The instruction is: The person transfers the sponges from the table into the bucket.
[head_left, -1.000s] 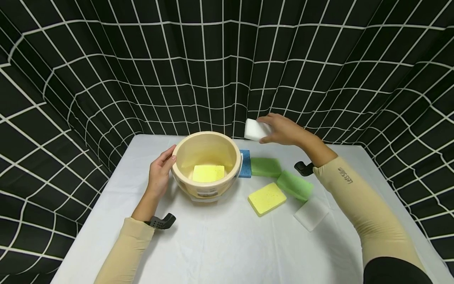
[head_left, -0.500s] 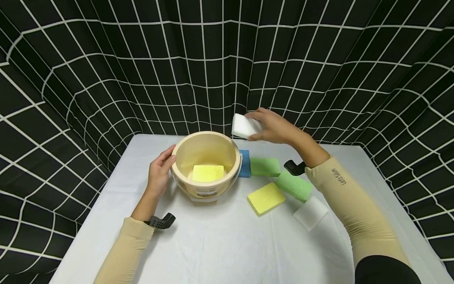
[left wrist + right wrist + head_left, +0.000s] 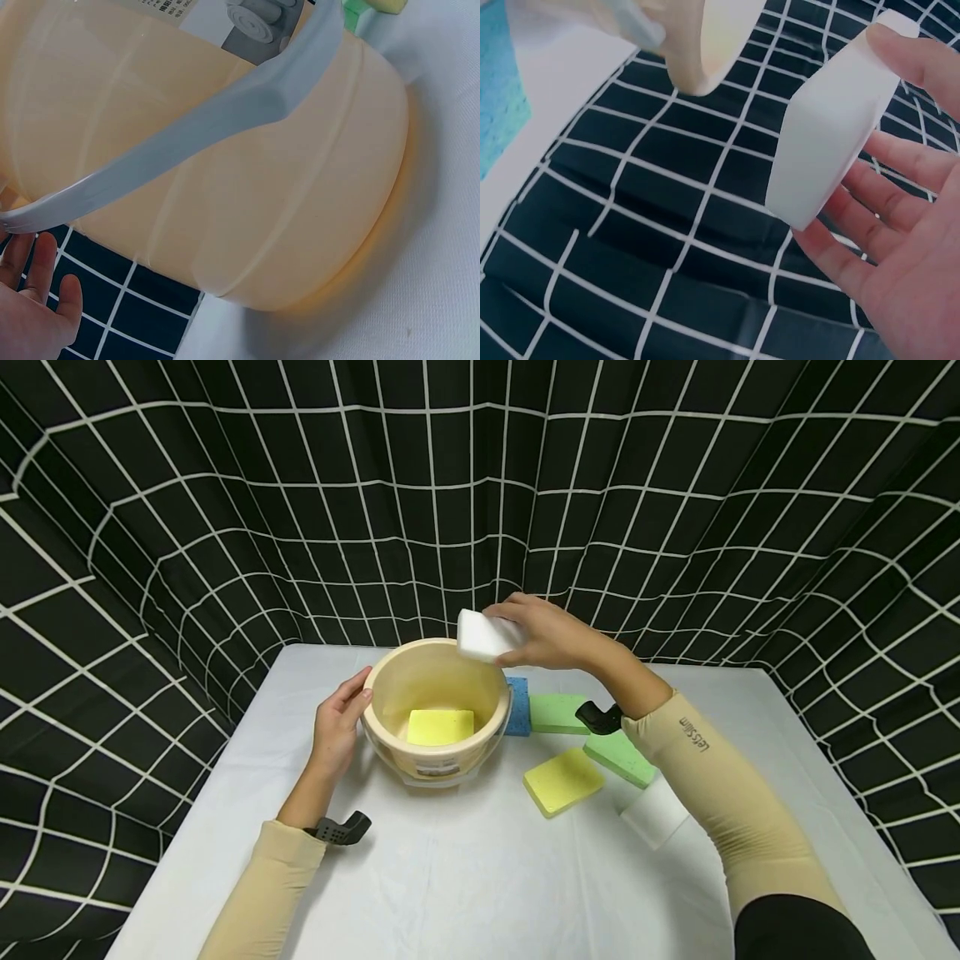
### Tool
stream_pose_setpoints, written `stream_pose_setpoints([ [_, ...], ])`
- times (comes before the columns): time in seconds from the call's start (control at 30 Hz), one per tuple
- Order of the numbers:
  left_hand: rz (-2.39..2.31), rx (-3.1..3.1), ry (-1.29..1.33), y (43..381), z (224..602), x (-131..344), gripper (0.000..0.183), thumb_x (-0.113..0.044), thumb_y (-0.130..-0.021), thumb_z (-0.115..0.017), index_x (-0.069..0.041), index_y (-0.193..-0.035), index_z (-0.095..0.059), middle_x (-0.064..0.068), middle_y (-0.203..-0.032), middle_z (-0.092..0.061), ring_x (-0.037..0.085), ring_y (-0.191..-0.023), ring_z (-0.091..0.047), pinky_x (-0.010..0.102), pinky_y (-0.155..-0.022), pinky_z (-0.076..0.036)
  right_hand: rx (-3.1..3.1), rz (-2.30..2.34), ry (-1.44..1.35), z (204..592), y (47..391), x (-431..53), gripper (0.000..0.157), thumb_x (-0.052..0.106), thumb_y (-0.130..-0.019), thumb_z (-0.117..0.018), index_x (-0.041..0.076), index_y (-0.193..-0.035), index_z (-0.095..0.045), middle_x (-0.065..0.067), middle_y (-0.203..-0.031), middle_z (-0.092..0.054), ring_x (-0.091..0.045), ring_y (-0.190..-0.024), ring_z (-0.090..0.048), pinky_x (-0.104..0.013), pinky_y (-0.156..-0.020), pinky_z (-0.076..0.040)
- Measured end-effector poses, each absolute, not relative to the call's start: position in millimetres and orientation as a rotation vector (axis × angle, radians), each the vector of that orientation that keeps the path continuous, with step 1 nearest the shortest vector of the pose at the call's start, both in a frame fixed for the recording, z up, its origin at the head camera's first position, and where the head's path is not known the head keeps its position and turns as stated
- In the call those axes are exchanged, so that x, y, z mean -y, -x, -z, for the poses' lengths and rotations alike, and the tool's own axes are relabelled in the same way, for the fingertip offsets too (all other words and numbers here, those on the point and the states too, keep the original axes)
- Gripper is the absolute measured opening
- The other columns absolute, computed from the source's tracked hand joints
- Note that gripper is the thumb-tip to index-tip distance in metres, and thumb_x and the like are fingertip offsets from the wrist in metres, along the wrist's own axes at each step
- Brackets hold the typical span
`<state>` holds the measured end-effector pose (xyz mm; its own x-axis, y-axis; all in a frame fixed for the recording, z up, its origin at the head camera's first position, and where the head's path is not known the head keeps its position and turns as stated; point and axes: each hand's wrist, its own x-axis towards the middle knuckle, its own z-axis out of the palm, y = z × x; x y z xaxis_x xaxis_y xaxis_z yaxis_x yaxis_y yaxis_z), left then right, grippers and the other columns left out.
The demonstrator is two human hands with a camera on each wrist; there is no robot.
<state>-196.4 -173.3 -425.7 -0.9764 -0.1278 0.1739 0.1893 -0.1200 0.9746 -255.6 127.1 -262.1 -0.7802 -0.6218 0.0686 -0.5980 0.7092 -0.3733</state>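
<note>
My right hand [image 3: 551, 633] holds a white sponge block [image 3: 486, 637] over the right rear rim of a cream plastic bucket [image 3: 437, 760]. In the right wrist view, the thumb lies on one side of the white block [image 3: 836, 127] and the fingers support the other. My left hand [image 3: 336, 722] rests against the bucket's left side, its thumb at the rim. Seen from the left wrist, several of its fingers [image 3: 41, 262] extend loosely near the grey bucket handle [image 3: 187, 139]. Inside the bucket lies a yellow sponge [image 3: 441, 727].
Right of the bucket lie a blue sponge [image 3: 518, 706], two green sponges, one at the back [image 3: 555, 713] and one nearer [image 3: 618, 757], a yellow sponge [image 3: 562, 782] and a white block [image 3: 654, 812] partly under the right forearm. A black gridded curtain [image 3: 480, 510] rises behind the white-covered table [image 3: 480, 885].
My right hand has carried the white sponge block leftward, from beyond the blue sponge to over the bucket's rim. My left hand and the bucket stay in place.
</note>
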Motion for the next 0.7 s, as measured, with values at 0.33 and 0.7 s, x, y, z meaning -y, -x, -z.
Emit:
stream_pose_setpoints([
  [0.33, 2.201, 1.924, 0.078, 195.9, 426.6, 173.6, 0.042, -0.003, -0.099, -0.049, 0.006, -0.141, -0.046, 0.021, -0.146, -0.047, 0.001, -0.114, -0.056, 0.012, -0.099, -0.049, -2.805, 0.574, 1.051, 266.4, 252.9, -108.9, 0.068, 0.030, -0.078, -0.080, 0.014, -0.138, -0.054, -0.008, -0.126, -0.056, -0.024, -0.106, -0.054, -0.038, -0.094, -0.053],
  [0.7, 2.206, 1.923, 0.072, 196.2, 426.6, 173.4, 0.043, -0.003, -0.099, -0.050, 0.006, -0.140, -0.046, 0.020, -0.146, -0.047, 0.001, -0.115, -0.056, 0.011, -0.099, -0.049, -2.758, 0.546, 1.120, 272.2, 250.4, -94.2, 0.067, 0.032, -0.079, -0.080, 0.014, -0.138, -0.054, -0.007, -0.123, -0.057, -0.022, -0.107, -0.054, -0.037, -0.096, -0.052],
])
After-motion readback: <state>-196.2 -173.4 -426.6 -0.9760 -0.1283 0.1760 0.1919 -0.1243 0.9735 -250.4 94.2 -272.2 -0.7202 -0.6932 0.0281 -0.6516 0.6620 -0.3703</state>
